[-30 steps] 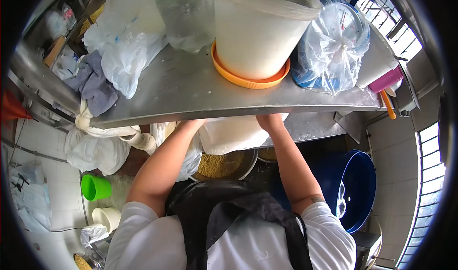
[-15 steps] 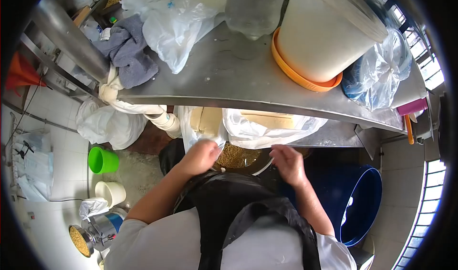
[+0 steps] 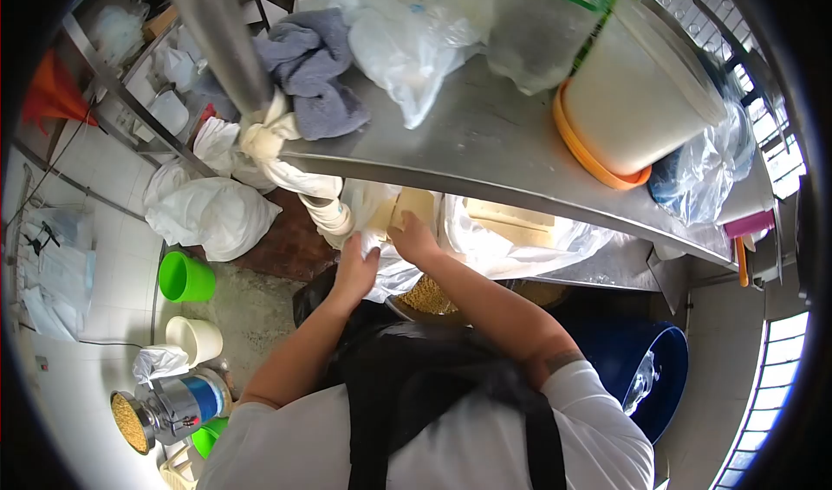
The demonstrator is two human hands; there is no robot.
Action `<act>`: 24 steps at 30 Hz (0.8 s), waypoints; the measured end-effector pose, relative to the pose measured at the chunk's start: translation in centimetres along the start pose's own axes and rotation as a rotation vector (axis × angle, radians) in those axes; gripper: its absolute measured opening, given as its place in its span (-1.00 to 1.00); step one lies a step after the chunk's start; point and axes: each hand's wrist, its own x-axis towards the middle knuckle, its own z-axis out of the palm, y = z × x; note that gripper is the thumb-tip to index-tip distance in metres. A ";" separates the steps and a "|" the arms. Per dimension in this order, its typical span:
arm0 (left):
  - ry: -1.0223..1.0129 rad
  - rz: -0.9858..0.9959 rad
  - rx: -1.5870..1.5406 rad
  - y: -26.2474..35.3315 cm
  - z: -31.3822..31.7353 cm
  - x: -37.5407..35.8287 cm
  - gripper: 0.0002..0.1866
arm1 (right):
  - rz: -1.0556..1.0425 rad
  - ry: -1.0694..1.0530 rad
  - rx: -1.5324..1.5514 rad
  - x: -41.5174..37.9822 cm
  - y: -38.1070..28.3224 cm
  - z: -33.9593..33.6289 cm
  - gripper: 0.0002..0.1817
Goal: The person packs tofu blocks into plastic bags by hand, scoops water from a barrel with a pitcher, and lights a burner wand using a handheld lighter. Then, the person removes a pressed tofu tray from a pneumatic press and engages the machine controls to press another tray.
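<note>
Under the metal shelf, an opened white plastic bag (image 3: 394,279) holds pale tofu-like blocks (image 3: 414,202). My left hand (image 3: 354,269) is closed on the near left edge of this bag, thumb up. My right hand (image 3: 414,237) reaches across to the same bag, its bent fingers gripping the near end of a pale block; the fingertips are partly hidden. Beside it on the right lies a second opened plastic bag (image 3: 555,252) with more pale blocks (image 3: 511,221). Below my right forearm, a pot of yellowish beans (image 3: 426,298) is partly covered.
The metal shelf (image 3: 468,135) overhangs my hands, carrying a grey towel (image 3: 316,65), a large bottle (image 3: 537,39) and a white tub (image 3: 637,91). A cloth-wrapped post (image 3: 325,213) stands left. A blue barrel (image 3: 672,377) is right; green (image 3: 186,278) and white buckets (image 3: 195,338) are left.
My right hand has moved left from beside the pot to the block in the left bag. My left hand has shifted slightly left, pulling the bag's edge. The camera view has turned.
</note>
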 end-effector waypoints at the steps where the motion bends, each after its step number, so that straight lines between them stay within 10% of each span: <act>1: 0.013 0.065 0.049 -0.6 0.2 -0.3 -0.36 | 0.103 0.019 -0.078 2.3 -0.4 1.2 -0.42; 7: -0.061 0.126 0.046 -1.5 -1.6 -1.4 -0.29 | 0.362 0.198 -0.115 5.9 -5.5 6.6 -0.27; 12: -0.113 0.117 0.003 -1.7 -2.8 -1.3 -0.29 | 0.486 0.120 0.330 11.5 2.9 9.5 -0.50; 15: -0.114 0.109 -0.038 -2.4 -2.7 -1.0 -0.30 | 0.709 0.227 0.450 9.1 -3.0 6.2 -0.59; 24: -0.139 0.073 -0.036 -2.5 -2.2 -0.1 -0.41 | 0.632 0.463 0.336 10.0 -2.5 7.1 -0.62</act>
